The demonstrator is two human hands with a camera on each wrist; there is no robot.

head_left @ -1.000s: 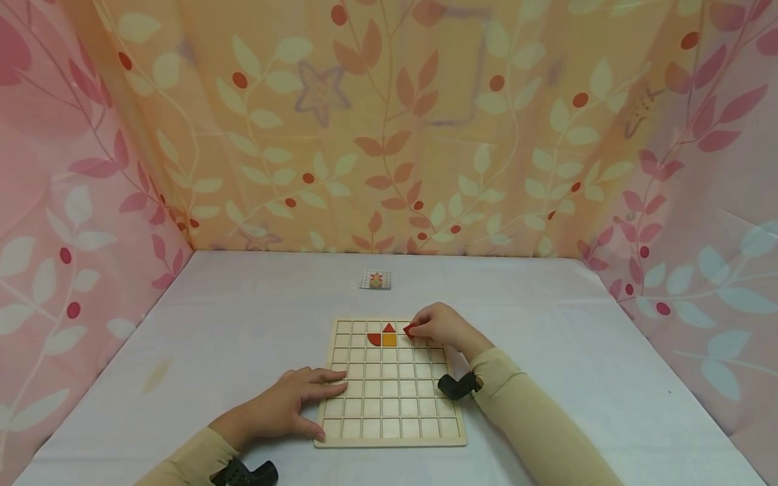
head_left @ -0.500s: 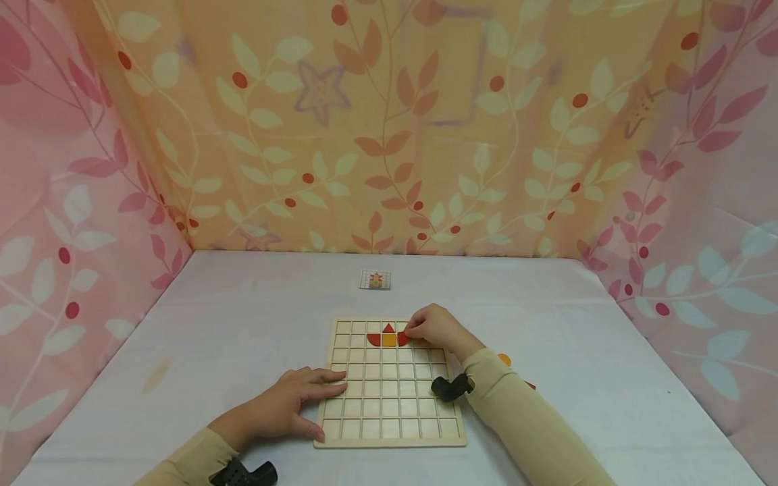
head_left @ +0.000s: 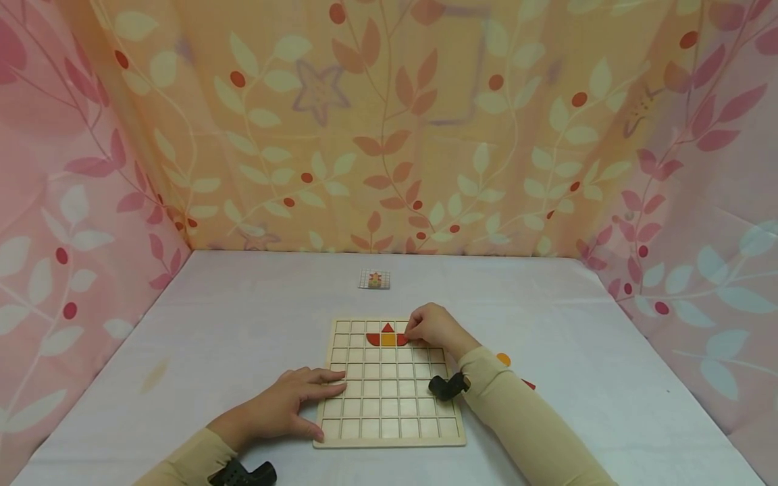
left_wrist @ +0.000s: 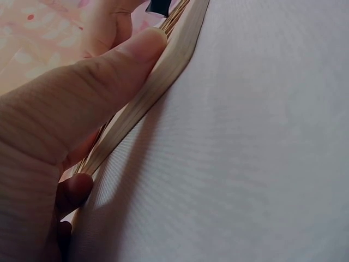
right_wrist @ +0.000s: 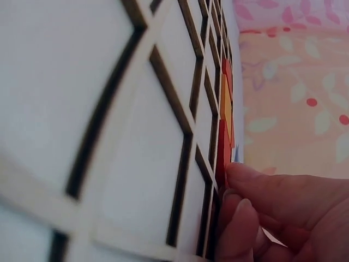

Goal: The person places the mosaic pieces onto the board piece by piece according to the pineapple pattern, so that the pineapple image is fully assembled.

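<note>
A wooden grid board (head_left: 390, 409) lies on the white table. My left hand (head_left: 276, 408) rests along its left edge, fingers straight and spread; in the left wrist view the thumb (left_wrist: 128, 60) presses on the rim (left_wrist: 163, 76). My right hand (head_left: 436, 325) pinches a red quarter-circle tile (head_left: 401, 339) by its right end, in the cell beside a yellow-orange square tile (head_left: 388, 340). Left of the square sits another red quarter-circle tile (head_left: 373, 339), and above it a red triangle tile (head_left: 387, 328). In the right wrist view thumb and finger touch the nearest red piece (right_wrist: 222, 153).
A small picture card (head_left: 374, 279) with a coloured figure on a grid lies behind the board. An orange round tile (head_left: 503, 359) and a red tile (head_left: 529, 384), partly hidden by the sleeve, lie to the right. Patterned curtains (head_left: 389, 135) enclose the table.
My right hand has moved slightly left and set the red quarter-circle tile down into the cell right of the square. The orange round tile and red tile came into view. The left hand has stayed put.
</note>
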